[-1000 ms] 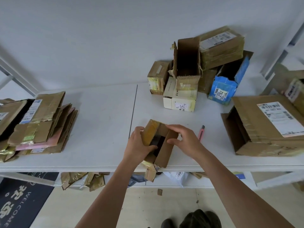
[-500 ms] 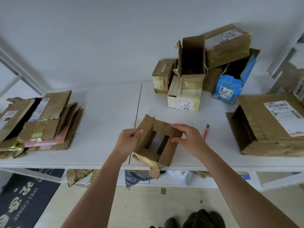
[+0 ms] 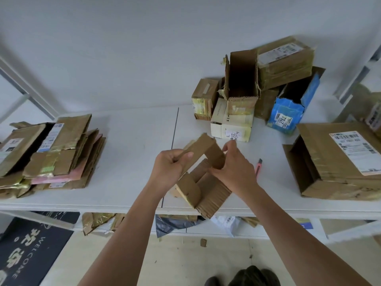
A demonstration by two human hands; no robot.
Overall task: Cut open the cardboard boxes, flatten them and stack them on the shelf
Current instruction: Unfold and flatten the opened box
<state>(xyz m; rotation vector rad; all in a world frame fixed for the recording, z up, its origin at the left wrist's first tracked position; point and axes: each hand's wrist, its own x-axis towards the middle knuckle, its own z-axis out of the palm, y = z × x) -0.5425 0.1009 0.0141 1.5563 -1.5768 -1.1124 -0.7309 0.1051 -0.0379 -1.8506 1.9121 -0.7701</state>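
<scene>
A small brown cardboard box (image 3: 203, 182), cut open and half collapsed, hangs over the front edge of the white shelf (image 3: 132, 145). My left hand (image 3: 169, 172) grips its upper left flap. My right hand (image 3: 235, 172) pinches the right side panel. A pink utility knife (image 3: 258, 165) lies on the shelf just right of my right hand. A stack of flattened boxes (image 3: 49, 153) lies at the left end of the shelf.
Several unopened and opened boxes (image 3: 247, 93) are piled at the back right, with a blue parcel (image 3: 288, 114) among them. A large brown box (image 3: 338, 159) lies at the right. Cardboard scraps sit on the lower shelf (image 3: 99, 221).
The box has gone from an open square tube to a more collapsed shape. My left hand moved up onto the upper flap, and my right hand shifted along the right panel.
</scene>
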